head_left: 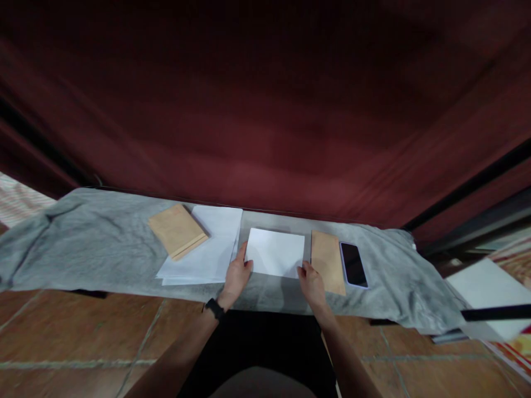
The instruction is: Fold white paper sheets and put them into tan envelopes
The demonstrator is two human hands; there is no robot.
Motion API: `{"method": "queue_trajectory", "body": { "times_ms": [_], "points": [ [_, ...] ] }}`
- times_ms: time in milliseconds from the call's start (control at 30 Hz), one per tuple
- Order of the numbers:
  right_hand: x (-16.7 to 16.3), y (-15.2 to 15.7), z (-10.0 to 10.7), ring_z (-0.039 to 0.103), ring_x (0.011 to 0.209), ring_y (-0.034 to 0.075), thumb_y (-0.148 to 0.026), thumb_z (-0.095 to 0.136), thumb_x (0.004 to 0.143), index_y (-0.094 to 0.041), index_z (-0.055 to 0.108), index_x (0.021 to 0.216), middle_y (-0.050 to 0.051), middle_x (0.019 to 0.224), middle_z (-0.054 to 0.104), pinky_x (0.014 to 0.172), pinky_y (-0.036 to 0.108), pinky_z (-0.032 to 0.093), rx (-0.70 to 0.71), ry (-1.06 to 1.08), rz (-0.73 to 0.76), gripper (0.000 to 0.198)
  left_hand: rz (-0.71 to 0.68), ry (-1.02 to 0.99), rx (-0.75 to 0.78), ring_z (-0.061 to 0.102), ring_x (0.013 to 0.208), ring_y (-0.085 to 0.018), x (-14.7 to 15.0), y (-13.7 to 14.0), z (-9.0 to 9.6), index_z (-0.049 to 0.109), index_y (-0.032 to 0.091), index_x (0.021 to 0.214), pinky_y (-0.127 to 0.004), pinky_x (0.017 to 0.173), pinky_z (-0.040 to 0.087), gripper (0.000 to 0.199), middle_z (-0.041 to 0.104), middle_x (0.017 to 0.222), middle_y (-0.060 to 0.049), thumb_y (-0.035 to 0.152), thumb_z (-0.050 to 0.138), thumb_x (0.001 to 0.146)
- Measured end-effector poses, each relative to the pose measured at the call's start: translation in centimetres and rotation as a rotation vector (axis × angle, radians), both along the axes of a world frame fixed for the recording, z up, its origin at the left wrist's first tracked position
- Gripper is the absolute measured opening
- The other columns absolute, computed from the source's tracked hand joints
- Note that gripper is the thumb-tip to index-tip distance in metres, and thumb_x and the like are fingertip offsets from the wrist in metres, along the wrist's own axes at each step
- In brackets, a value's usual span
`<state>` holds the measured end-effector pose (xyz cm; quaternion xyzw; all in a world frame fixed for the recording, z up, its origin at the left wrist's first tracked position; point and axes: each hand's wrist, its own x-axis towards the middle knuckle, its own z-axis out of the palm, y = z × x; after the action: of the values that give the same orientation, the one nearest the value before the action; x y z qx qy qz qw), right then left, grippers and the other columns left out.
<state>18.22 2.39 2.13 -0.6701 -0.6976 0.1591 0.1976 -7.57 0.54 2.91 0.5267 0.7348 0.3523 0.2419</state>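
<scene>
A white sheet of paper (276,252), perhaps folded, lies between my hands on a grey cloth. My left hand (238,273), with a black watch on the wrist, grips its left edge, fingers along the side and thumb close to the lower left corner. At the lower right corner, my right hand (311,281) pinches the paper with thumb and curled fingers. Just right of that hand lies a brown paper envelope (328,260). Larger white sheets (215,243) are stacked to the left, partly covered by a pile of brown envelopes (176,228).
A phone (354,265) in a pale purple case lies right of the single envelope. Grey cloth (103,237) covers the narrow bench. Behind it rises a dark red surface (265,138). A white board-like object (489,290) is at the far right, above the tiled floor (103,331).
</scene>
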Motion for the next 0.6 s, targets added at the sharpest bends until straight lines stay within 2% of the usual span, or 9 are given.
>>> {"method": "queue_trajectory", "body": {
  "times_ms": [133, 200, 300, 400, 500, 600],
  "points": [
    [-0.3, -0.2, 0.1, 0.073, 0.09, 0.021, -0.024, 0.048, 0.098, -0.017, 0.06, 0.126, 0.012, 0.105, 0.076, 0.078, 0.026, 0.049, -0.001, -0.064, -0.013, 0.032, -0.035, 0.096, 0.026, 0.064, 0.117, -0.023, 0.5, -0.3, 0.1, 0.034, 0.021, 0.155, -0.032, 0.1, 0.05, 0.071, 0.062, 0.138, -0.009, 0.013, 0.052, 0.086],
    [-0.5, -0.3, -0.2, 0.073, 0.094, 0.023, -0.023, 0.047, 0.098, -0.015, 0.056, 0.133, 0.015, 0.11, 0.075, 0.081, 0.029, 0.05, 0.028, -0.108, -0.008, 0.038, -0.045, 0.182, 0.025, 0.066, 0.113, -0.024, 0.7, -0.4, 0.2, 0.035, 0.02, 0.154, -0.034, 0.099, 0.051, 0.07, 0.061, 0.137, -0.011, 0.013, 0.051, 0.086],
    [-0.7, -0.3, -0.8, 0.073, 0.097, 0.024, -0.022, 0.043, 0.098, -0.014, 0.055, 0.135, 0.016, 0.11, 0.075, 0.083, 0.031, 0.052, 0.108, -0.145, 0.001, 0.04, -0.061, 0.276, -0.004, 0.07, 0.102, -0.025, 0.8, -0.5, 0.1, 0.045, 0.017, 0.149, -0.036, 0.095, 0.054, 0.063, 0.061, 0.133, -0.015, 0.012, 0.05, 0.086],
    [-0.7, -0.3, -1.4, 0.072, 0.099, 0.024, -0.022, 0.04, 0.099, -0.015, 0.055, 0.135, 0.016, 0.113, 0.074, 0.085, 0.033, 0.052, 0.174, -0.142, 0.019, 0.04, -0.066, 0.316, -0.014, 0.07, 0.102, -0.024, 0.8, -0.3, -0.2, 0.056, 0.017, 0.139, -0.036, 0.097, 0.054, 0.056, 0.059, 0.136, -0.014, 0.009, 0.051, 0.084],
    [-0.8, -0.2, -1.4, 0.071, 0.101, 0.025, -0.021, 0.039, 0.1, -0.016, 0.057, 0.134, 0.017, 0.115, 0.073, 0.086, 0.035, 0.052, 0.145, -0.122, 0.023, 0.039, -0.063, 0.32, -0.011, 0.071, 0.103, -0.023, 0.9, -0.1, -0.5, 0.06, 0.019, 0.134, -0.035, 0.099, 0.054, 0.053, 0.059, 0.137, -0.013, 0.007, 0.052, 0.082],
    [-0.9, 0.0, -1.2, 0.07, 0.102, 0.025, -0.02, 0.04, 0.1, -0.017, 0.06, 0.13, 0.016, 0.114, 0.073, 0.088, 0.034, 0.051, 0.114, -0.113, 0.029, 0.037, -0.095, 0.315, 0.028, 0.067, 0.113, -0.023, 1.0, 0.1, -0.7, 0.059, 0.017, 0.134, -0.035, 0.105, 0.052, 0.053, 0.057, 0.14, -0.013, 0.004, 0.049, 0.083]
  ]
}}
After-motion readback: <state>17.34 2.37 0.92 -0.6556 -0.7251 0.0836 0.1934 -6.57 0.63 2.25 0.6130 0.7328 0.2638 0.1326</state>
